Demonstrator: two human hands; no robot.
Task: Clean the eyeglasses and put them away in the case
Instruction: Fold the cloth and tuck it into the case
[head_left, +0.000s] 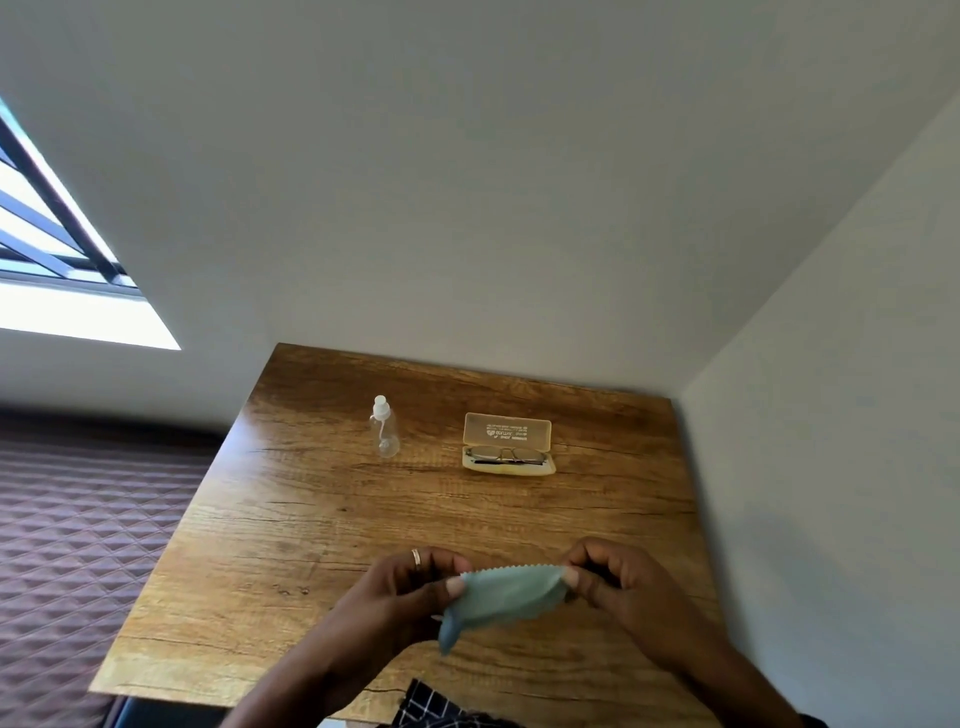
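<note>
I see the eyeglasses (505, 455) folded inside the open, pale yellow case (508, 443) at the bench's (291, 519) far side. Left of the case stands a clear spray bottle (383, 429). Nearer than the case, my left hand (410, 584) and right hand (613, 577) pinch a blue-green cloth (498, 597) taut between them.

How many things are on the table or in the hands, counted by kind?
Spray bottle: 1
Eyeglass case, open: 1
Eyeglasses, lying in the case: 1
Cleaning cloth, held between the left hand and the right hand: 1
Total: 4
</note>
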